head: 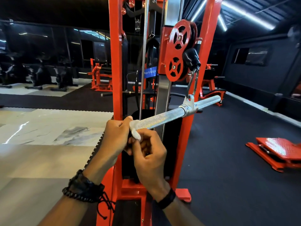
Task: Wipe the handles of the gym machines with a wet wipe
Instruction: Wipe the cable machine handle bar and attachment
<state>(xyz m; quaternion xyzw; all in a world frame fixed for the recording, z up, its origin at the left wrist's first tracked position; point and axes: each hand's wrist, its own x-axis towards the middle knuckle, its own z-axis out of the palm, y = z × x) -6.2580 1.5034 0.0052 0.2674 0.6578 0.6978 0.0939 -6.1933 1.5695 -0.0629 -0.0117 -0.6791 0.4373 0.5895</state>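
Wiping step, at the near end of the knurled silver steel bar handle [164, 117] hanging off the red cable machine [115, 62]. My left hand [114, 136] & right hand [149, 154] both pinch the small white wet wipe [135, 129] against the bar tip. Next, prob: wrap it round, slide twd the swivel.

**Dim gym, hard strip light, wide-angle bend**

Dark overall, lit by long white ceiling light strips [244, 13] at upper right. Bright glare on the knurled silver metal bar [164, 117] and glossy red footplate [280, 148]; a white streak reflected on the pale marble-patterned floor tiles [48, 134]. Strong barrel distortion, bowing the orange steel machine frame [116, 70]. Soft blur along the left edge; distant black exercise bikes [40, 74] murky.
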